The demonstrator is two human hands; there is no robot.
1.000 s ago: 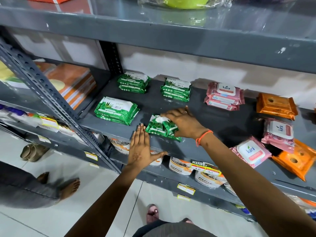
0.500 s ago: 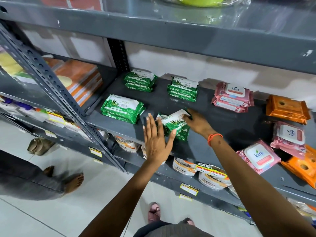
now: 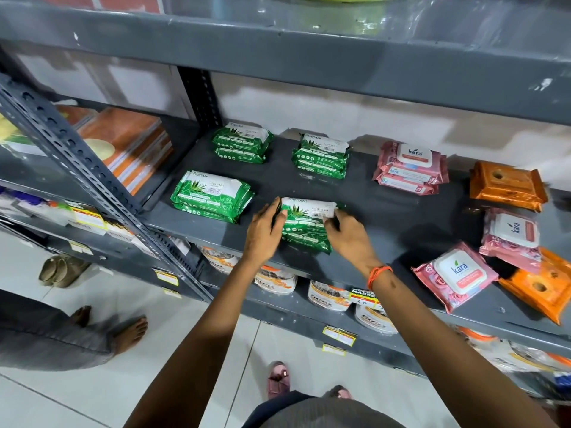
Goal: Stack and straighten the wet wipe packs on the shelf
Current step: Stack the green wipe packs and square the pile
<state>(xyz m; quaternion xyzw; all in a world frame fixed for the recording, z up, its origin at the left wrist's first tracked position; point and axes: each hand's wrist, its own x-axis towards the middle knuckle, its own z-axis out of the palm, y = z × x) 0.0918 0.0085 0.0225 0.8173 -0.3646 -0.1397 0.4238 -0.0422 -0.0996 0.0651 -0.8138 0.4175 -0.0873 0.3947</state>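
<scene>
A small stack of green aloe vera wipe packs (image 3: 306, 225) lies near the front edge of the grey shelf (image 3: 401, 217). My left hand (image 3: 265, 233) presses its left end and my right hand (image 3: 349, 234) grips its right end. Three more green stacks sit on the shelf: front left (image 3: 211, 196), back left (image 3: 242, 143), back middle (image 3: 321, 156). A stack of pink kara packs (image 3: 411, 168) stands at the back. Loose pink packs (image 3: 454, 274) (image 3: 509, 233) and orange packs (image 3: 506, 185) (image 3: 540, 285) lie askew on the right.
A grey shelf board (image 3: 309, 54) hangs overhead. A slanted perforated upright (image 3: 80, 168) crosses at the left, with orange notebooks (image 3: 129, 143) behind it. Tubs (image 3: 327, 296) stand on the shelf below. Another person's bare feet (image 3: 123, 329) rest on the tiled floor at the left.
The green pack was tilted in my right hand; now it lies flat, label up, on the stack. My left hand moved from the shelf edge onto the stack's left end.
</scene>
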